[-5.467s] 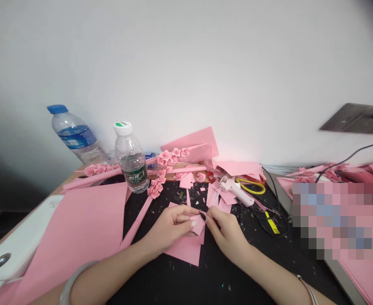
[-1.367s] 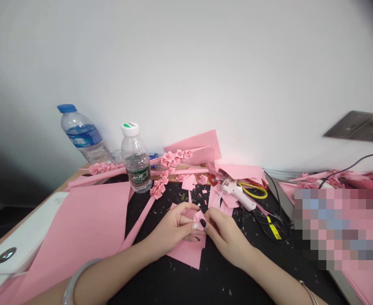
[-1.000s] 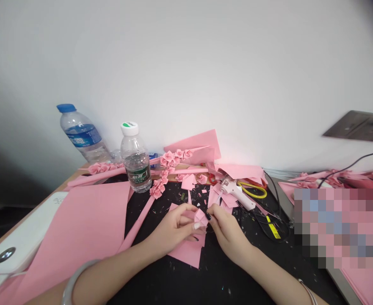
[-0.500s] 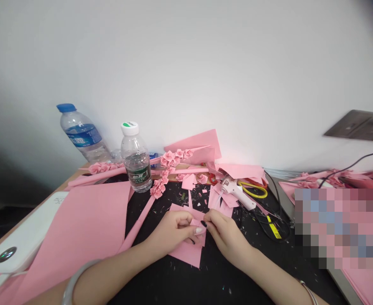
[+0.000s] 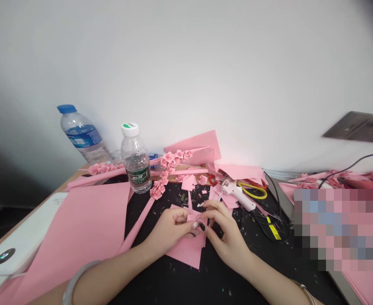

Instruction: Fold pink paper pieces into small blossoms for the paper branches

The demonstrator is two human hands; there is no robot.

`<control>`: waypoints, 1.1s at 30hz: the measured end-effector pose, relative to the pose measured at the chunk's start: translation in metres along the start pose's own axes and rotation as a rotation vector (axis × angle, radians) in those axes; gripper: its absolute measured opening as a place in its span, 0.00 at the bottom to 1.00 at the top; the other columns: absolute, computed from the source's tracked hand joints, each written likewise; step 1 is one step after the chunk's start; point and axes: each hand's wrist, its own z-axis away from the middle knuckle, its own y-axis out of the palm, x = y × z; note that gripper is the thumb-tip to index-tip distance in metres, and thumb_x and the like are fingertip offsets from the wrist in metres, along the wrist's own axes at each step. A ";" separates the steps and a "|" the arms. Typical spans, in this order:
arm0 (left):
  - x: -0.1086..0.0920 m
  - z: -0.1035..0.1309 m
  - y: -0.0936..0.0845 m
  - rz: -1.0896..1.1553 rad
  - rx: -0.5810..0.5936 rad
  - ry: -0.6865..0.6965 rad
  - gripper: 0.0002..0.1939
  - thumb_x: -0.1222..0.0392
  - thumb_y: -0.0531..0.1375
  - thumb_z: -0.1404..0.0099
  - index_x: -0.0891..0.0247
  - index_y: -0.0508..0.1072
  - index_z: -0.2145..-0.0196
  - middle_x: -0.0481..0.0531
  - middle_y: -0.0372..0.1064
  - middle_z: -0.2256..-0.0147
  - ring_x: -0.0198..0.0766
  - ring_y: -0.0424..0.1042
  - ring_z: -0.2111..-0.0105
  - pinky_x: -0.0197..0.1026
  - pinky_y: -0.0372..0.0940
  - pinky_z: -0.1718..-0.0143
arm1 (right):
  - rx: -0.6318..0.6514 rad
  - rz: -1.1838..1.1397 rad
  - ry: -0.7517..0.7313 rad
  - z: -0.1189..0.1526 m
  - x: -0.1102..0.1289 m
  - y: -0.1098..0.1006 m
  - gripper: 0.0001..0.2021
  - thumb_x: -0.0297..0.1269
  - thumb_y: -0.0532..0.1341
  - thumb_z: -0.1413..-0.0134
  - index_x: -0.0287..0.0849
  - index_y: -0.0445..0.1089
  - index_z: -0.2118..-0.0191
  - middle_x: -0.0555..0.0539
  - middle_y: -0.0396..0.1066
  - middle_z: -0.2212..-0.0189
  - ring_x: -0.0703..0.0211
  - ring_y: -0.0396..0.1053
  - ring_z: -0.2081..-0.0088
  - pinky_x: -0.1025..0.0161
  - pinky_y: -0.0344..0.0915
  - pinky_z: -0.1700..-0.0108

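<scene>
A small folded piece of pink paper (image 5: 192, 217) is pinched in my left hand (image 5: 171, 228), between thumb and fingers. From the right side, my right hand (image 5: 226, 233) grips the edge of the same piece with its thumb and a curled finger, while another finger is lifted. Under the hands lie square pink paper sheets (image 5: 186, 253) on the black mat (image 5: 154, 279). Just beyond them are a loose folded pink piece (image 5: 189, 182) and a paper-flower stem (image 5: 157, 189). The fold details between my fingers are too small to make out.
A glue gun (image 5: 237, 193) with a black cable lies behind my right hand, near yellow-handled scissors (image 5: 252, 190). Two water bottles, one upright (image 5: 136, 165) and one leaning (image 5: 84, 137), stand back left. A large pink sheet (image 5: 87, 220) and white power bank (image 5: 24, 233) lie left.
My right hand's fingers have spread, with one finger lifting off the paper and its thumb shifting slightly. My left hand keeps hold of the folded piece, almost in place.
</scene>
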 end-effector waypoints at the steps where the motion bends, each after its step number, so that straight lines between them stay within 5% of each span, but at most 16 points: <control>1: 0.000 0.000 0.000 0.000 -0.007 0.001 0.13 0.56 0.63 0.49 0.67 0.72 0.68 0.52 0.74 0.73 0.42 0.74 0.69 0.43 0.68 0.64 | -0.001 0.001 0.008 0.000 0.000 0.001 0.09 0.25 0.53 0.49 0.44 0.65 0.63 0.43 0.59 0.54 0.55 0.63 0.58 0.58 0.62 0.59; 7: -0.001 0.001 0.002 -0.101 -0.069 0.021 0.10 0.57 0.63 0.49 0.68 0.71 0.77 0.51 0.72 0.77 0.42 0.74 0.72 0.42 0.68 0.67 | -0.007 0.002 0.021 0.002 -0.002 0.003 0.10 0.25 0.54 0.50 0.44 0.64 0.62 0.42 0.59 0.53 0.53 0.62 0.56 0.57 0.63 0.59; 24: -0.003 0.003 0.006 -0.166 -0.063 0.041 0.09 0.58 0.62 0.48 0.67 0.70 0.78 0.52 0.74 0.76 0.43 0.74 0.72 0.42 0.68 0.67 | -0.038 -0.001 0.028 0.001 -0.003 0.003 0.07 0.25 0.56 0.51 0.44 0.66 0.66 0.43 0.62 0.56 0.54 0.64 0.59 0.58 0.65 0.61; 33: -0.004 0.003 0.007 -0.094 -0.040 -0.015 0.15 0.62 0.63 0.51 0.64 0.59 0.85 0.43 0.62 0.85 0.40 0.73 0.76 0.39 0.68 0.72 | 0.004 -0.071 -0.021 0.003 -0.003 0.003 0.08 0.25 0.56 0.50 0.44 0.67 0.65 0.43 0.62 0.56 0.56 0.64 0.57 0.61 0.64 0.61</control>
